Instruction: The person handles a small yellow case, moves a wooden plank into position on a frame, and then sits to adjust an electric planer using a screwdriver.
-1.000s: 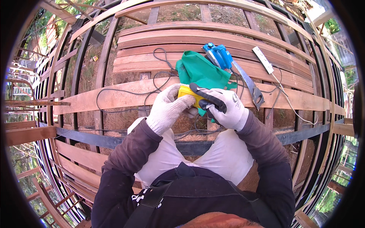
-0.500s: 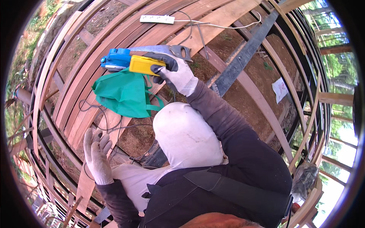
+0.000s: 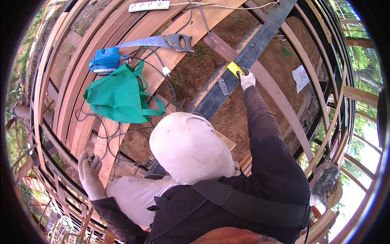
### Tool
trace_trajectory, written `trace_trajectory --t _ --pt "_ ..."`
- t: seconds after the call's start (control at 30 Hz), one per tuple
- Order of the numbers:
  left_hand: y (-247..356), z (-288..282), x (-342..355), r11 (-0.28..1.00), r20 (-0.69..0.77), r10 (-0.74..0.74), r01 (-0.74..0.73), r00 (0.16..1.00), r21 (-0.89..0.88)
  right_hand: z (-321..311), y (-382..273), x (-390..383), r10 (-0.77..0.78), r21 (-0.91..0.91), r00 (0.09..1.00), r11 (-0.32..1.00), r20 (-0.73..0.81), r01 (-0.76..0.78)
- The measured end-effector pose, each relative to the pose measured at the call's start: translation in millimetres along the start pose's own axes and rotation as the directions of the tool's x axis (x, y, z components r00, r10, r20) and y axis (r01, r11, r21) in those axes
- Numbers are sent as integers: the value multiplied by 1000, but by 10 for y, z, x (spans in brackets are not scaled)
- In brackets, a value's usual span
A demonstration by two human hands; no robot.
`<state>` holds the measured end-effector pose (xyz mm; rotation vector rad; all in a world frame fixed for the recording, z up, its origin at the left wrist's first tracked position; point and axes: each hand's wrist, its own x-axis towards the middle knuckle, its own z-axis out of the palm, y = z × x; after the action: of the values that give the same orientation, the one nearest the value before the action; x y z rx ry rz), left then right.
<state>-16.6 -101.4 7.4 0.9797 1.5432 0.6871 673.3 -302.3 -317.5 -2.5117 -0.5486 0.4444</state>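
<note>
My right hand (image 3: 247,79), in a white glove with dark finger pads, is stretched out to the right over a long dark beam (image 3: 264,40). It grips a yellow box-shaped tool (image 3: 234,69) whose exact kind I cannot make out. The tool is at the beam's edge; whether it touches the wood is unclear. At the lower left my gloved left hand (image 3: 92,179) is raised, palm up, with loosely bent fingers apart. A small dark spot shows between its fingers.
On the boards at left lie a blue power tool (image 3: 106,61), a handsaw (image 3: 156,42), a green cloth bag (image 3: 118,95) and tangled black cables with a white plug (image 3: 166,71). A white power strip (image 3: 149,5) lies beyond. Gaps between the beams show soil below.
My right hand has carried the yellow tool from above the green bag rightward to the dark beam. The handsaw and plug are now uncovered. My left hand has dropped slightly in the picture.
</note>
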Motion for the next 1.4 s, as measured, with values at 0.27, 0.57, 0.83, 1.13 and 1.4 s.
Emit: trace_trajectory --t 0.27,0.57,0.83,1.13,1.4 --pt "229 160 -98 995 -116 10 2 993 101 46 -906 -476 -124 -368 988 926 -94 81" --pt "299 50 -266 998 92 -7 2 996 56 862 -916 -1304 -527 -24 742 808 415 588" --pt "155 -473 -859 709 433 111 -377 895 596 1934 -2160 -1700 -708 292 404 643 579 708" --pt "-373 -1165 -683 632 529 155 -495 834 596 1560 -4511 -2351 -759 424 191 532 622 733" --pt "-695 -1531 21 637 484 139 -452 864 624 692 -6304 -3484 -769 187 98 274 632 943"
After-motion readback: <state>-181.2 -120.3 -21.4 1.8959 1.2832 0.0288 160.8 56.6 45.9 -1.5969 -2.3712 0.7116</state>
